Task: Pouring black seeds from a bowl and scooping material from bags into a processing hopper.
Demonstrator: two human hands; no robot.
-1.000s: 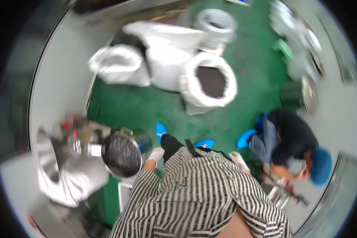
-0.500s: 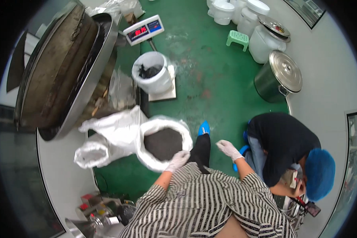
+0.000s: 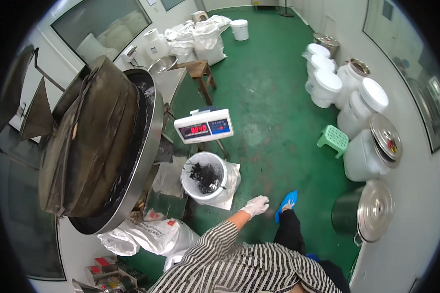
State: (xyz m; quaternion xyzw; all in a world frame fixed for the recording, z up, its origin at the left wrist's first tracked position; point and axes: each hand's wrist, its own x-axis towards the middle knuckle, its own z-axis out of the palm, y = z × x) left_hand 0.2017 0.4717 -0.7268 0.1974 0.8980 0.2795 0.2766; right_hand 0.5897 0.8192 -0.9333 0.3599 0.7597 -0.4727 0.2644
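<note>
My left hand [image 3: 253, 205] in a translucent glove is out in front of my striped sleeve, loosely open and holding nothing. It is nearest a white bucket [image 3: 220, 184] with crumpled black material inside, which stands just ahead on a scale platform [image 3: 227, 203]. The scale's display head [image 3: 204, 126], with red digits, rises on a post behind the bucket. My right hand is out of view. To the left of my hand, white sacks [image 3: 159, 237] lie below a large tilted round steel machine [image 3: 88, 146] with a dark, stained body.
On the right are a lidded steel pot [image 3: 344, 215], white containers [image 3: 357, 161] and a green stool [image 3: 333, 140]. At the back are a wooden stool [image 3: 198, 71], several sacks [image 3: 206, 49] and a bucket [image 3: 240, 31]. Green floor [image 3: 259, 107] runs between. Dark clothing [image 3: 331, 271] shows at bottom right.
My view has swung toward the scale and the room's far end. The sack of dark powder and the crouching co-worker have mostly left view. My right hand has dropped out of sight.
</note>
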